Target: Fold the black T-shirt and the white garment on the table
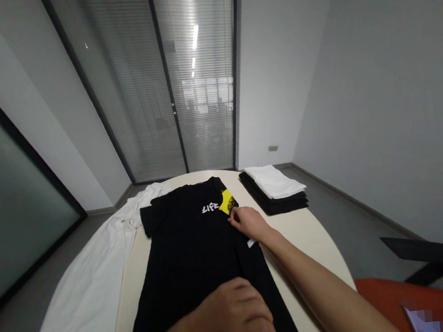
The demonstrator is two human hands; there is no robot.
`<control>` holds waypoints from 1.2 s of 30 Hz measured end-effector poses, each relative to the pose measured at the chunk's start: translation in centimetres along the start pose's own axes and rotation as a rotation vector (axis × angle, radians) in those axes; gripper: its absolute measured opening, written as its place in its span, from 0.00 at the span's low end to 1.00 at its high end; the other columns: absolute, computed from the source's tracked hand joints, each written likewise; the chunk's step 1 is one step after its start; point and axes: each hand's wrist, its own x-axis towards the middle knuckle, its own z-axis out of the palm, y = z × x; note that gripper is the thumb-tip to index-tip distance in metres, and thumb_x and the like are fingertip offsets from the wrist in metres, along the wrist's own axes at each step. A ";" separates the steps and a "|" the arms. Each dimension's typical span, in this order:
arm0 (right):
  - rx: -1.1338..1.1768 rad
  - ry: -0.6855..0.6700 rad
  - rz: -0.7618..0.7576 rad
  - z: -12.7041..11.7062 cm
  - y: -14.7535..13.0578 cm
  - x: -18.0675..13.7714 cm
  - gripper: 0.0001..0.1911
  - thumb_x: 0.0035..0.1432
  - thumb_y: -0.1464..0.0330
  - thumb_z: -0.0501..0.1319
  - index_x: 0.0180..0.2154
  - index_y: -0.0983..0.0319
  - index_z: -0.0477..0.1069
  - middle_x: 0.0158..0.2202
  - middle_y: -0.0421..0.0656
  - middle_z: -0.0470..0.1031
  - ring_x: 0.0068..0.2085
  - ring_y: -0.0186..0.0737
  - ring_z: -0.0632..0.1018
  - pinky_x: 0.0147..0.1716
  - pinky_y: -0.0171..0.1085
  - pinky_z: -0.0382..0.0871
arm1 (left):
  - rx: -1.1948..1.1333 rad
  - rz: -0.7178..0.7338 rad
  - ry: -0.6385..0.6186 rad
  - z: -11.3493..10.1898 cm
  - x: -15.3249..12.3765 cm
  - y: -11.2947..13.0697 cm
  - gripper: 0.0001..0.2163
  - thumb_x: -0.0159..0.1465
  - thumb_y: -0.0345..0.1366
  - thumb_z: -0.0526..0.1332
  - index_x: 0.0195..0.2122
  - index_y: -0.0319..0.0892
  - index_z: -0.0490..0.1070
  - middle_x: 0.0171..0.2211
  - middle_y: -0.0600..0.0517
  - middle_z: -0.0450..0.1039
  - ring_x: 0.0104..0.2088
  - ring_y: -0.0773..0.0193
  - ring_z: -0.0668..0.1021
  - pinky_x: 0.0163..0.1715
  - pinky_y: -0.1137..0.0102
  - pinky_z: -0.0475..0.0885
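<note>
A black T-shirt (pixel 197 240) lies spread out on the round table, its collar end away from me. White lettering and a yellow patch show on its upper right part. My right hand (pixel 250 223) pinches the shirt's right edge just below the yellow patch, with a small white tag close by. Nearer to me, my left hand (pixel 238 314) is closed over the lower part of the shirt, where the cloth is drawn into a fold. The left fingertips are hidden underneath the hand.
White cloth (pixel 91 270) lies along the table's left side and hangs toward its edge. At the right back of the cream table (pixel 313 240) is a folded stack of black garments (pixel 287 204) topped by a white one (pixel 275 181). An orange chair (pixel 396 300) stands at right.
</note>
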 end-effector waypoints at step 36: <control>0.291 -0.052 -0.100 1.1 2.4 0.7 0.06 0.63 0.65 0.60 0.38 0.60 0.74 0.32 0.40 0.78 0.32 0.34 0.76 0.33 0.31 0.62 | 0.329 -0.032 -0.043 2.0 0.8 1.7 0.06 0.69 0.40 0.61 0.43 0.46 0.67 0.29 0.57 0.71 0.26 0.67 0.72 0.22 0.69 0.57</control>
